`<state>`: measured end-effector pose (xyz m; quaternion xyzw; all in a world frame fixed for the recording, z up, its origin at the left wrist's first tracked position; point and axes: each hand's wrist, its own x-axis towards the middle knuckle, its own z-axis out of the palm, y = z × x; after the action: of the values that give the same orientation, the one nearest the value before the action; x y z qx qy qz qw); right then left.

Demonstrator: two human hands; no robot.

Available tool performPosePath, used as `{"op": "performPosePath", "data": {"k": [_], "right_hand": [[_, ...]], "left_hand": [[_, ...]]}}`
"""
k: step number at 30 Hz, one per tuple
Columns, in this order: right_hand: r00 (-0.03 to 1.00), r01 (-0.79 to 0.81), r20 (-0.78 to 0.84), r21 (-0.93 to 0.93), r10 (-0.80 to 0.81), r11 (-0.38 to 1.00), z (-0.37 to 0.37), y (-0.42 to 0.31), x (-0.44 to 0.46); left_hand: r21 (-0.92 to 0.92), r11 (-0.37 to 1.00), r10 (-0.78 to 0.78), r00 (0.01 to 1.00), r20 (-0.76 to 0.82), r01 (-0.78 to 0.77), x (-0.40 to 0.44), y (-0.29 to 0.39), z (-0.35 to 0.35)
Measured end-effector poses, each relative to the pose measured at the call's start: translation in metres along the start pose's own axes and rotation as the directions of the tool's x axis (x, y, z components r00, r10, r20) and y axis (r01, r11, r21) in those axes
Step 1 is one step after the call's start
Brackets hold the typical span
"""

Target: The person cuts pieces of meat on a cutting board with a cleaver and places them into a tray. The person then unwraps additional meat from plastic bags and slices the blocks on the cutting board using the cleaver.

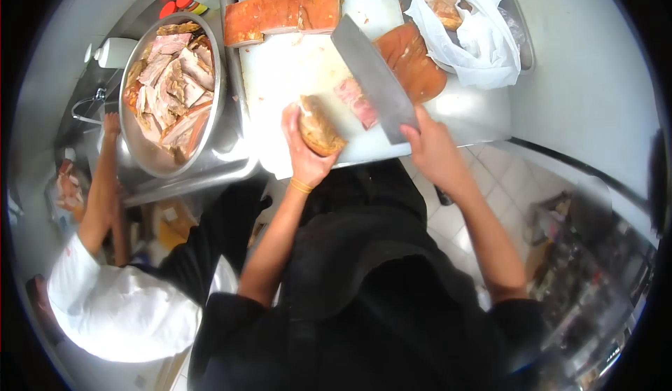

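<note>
My left hand (308, 158) is closed around a browned chunk of cooked meat (318, 126), held at the near side of the white cutting board (276, 76). In my right hand (435, 147) is a broad cleaver (374, 76), its blade slanting up and left across the board. A small pink piece of meat (355, 102) lies just left of the blade. Partly behind the cleaver rests a large reddish-brown slab of meat (413, 62). Along the board's far left edge sit several thick meat blocks with orange-brown skin (280, 11).
Left of the board stands an oval metal bowl (218, 76) full of cut meat. A white plastic bag (483, 58) with meat lies at the upper right. Bottles (119, 53) stand behind the bowl. A co-worker in a white shirt (126, 307) is close on my left.
</note>
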<state>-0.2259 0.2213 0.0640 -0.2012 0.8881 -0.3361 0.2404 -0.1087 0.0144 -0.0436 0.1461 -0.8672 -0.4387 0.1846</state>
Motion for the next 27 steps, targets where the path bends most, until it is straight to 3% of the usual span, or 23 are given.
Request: {"op": "performPosePath", "data": {"k": [3, 5, 6, 7, 10, 12, 15, 17, 18, 21, 23, 25, 27], "right_hand": [[0.999, 0.041, -0.008, 0.062, -0.041, 0.997, 0.013, 0.014, -0.021], [0.999, -0.015, 0.04, 0.086, 0.011, 0.996, 0.018, 0.018, -0.031], [0.999, -0.019, 0.041, 0.101, 0.015, 0.995, 0.019, 0.02, -0.037], [0.999, -0.008, 0.049, 0.11, 0.003, 0.994, 0.019, 0.02, -0.042], [0.999, 0.034, 0.021, 0.054, -0.035, 0.998, 0.019, 0.013, -0.049], [0.995, -0.068, 0.067, -0.004, 0.068, 0.998, 0.014, -0.002, -0.05], [0.997, 0.0, 0.078, -0.148, 0.012, 0.989, 0.021, -0.013, -0.046], [0.995, 0.014, 0.104, -0.153, 0.002, 0.988, 0.022, -0.026, -0.038], [0.991, 0.022, 0.136, -0.159, 0.0, 0.987, 0.025, -0.032, -0.038], [0.988, 0.058, 0.152, -0.169, -0.032, 0.984, 0.038, -0.049, -0.031], [0.983, 0.038, 0.181, -0.23, 0.004, 0.972, 0.044, -0.064, -0.027], [0.979, 0.043, 0.204, -0.279, 0.015, 0.959, 0.05, -0.075, -0.025], [0.978, 0.029, 0.204, -0.322, 0.04, 0.946, 0.059, -0.081, -0.028]], "left_hand": [[-0.007, 0.999, 0.035, 0.997, -0.067, -0.035, 0.013, 0.018, -0.005], [0.095, 0.992, 0.086, 0.996, 0.006, -0.086, 0.024, 0.035, -0.024], [0.278, 0.953, 0.096, 0.992, 0.088, -0.117, 0.029, 0.049, -0.038], [0.293, 0.95, 0.091, 0.992, 0.082, -0.111, 0.03, 0.056, -0.041], [0.716, 0.698, -0.301, 0.9, 0.315, -0.017, 0.031, 0.056, -0.025], [0.674, 0.738, -0.334, 0.882, 0.332, 0.026, 0.033, 0.054, -0.029], [0.56, 0.824, -0.329, 0.878, 0.347, 0.087, 0.034, 0.046, -0.047], [0.282, 0.959, -0.026, 0.996, 0.09, 0.0, 0.035, 0.013, -0.062], [0.201, 0.98, 0.001, 0.997, -0.074, 0.013, 0.037, 0.014, -0.065], [0.089, 0.996, -0.01, 0.988, -0.154, 0.024, 0.041, 0.0, -0.055], [0.11, 0.993, 0.055, 0.983, -0.175, -0.036, 0.044, 0.005, -0.035], [0.265, 0.964, 0.032, 0.99, -0.134, 0.005, 0.042, 0.008, -0.016], [0.266, 0.963, 0.008, 0.989, -0.149, 0.032, 0.044, 0.006, -0.013]]}}
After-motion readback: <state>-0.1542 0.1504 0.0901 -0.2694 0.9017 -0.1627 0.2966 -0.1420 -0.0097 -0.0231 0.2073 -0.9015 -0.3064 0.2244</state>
